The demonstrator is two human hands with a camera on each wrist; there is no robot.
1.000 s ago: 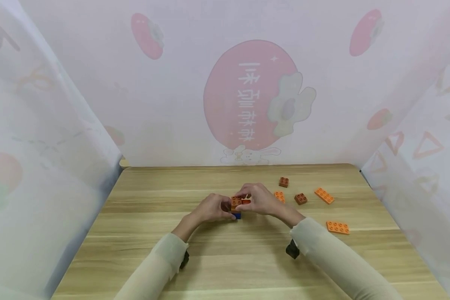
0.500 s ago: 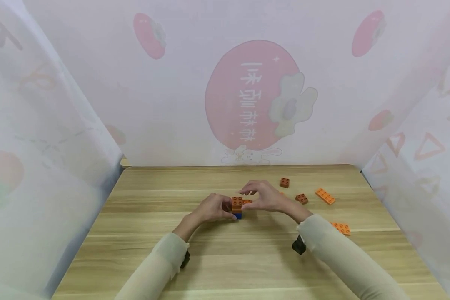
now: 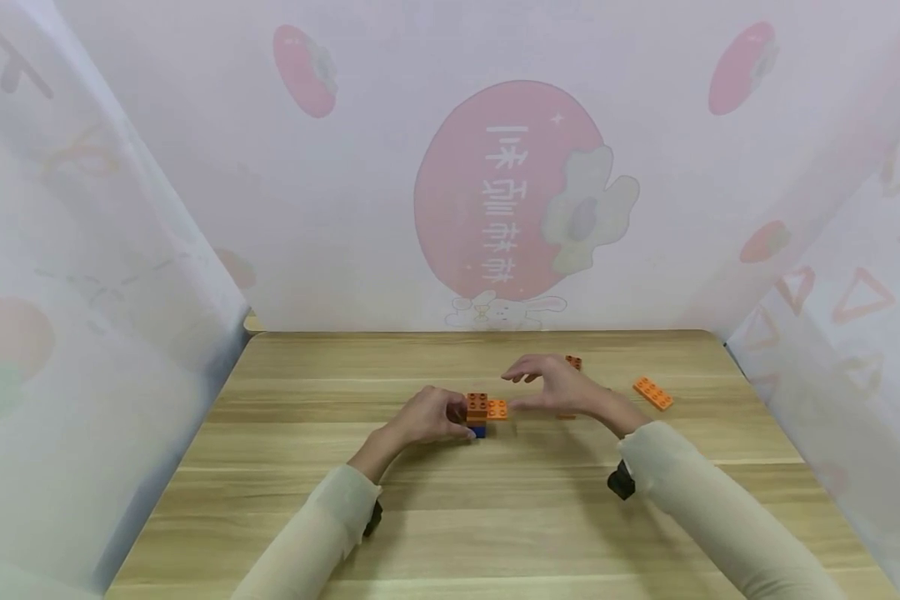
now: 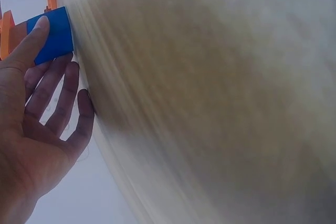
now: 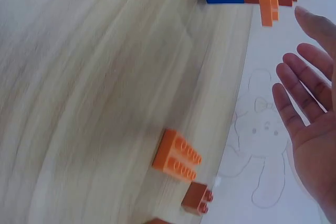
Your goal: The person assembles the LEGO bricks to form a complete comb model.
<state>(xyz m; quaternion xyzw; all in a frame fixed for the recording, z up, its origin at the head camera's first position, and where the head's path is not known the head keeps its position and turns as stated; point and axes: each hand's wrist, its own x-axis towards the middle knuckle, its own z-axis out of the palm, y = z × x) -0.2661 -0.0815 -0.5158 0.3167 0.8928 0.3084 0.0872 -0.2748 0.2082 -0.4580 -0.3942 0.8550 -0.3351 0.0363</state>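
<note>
"What has your left hand got?"

"I pinch a brick stack, upright near the middle of the table, my thumb on its blue brick at the bottom."

"And the right hand?"

"It holds nothing; my fingers are apart, the thumb tip near the end of the orange plate that juts out under the stack's top brown brick."

"Other pieces about?"

"A loose orange plate lies farther to my right, and a loose brown brick shows partly behind my right hand."
</note>
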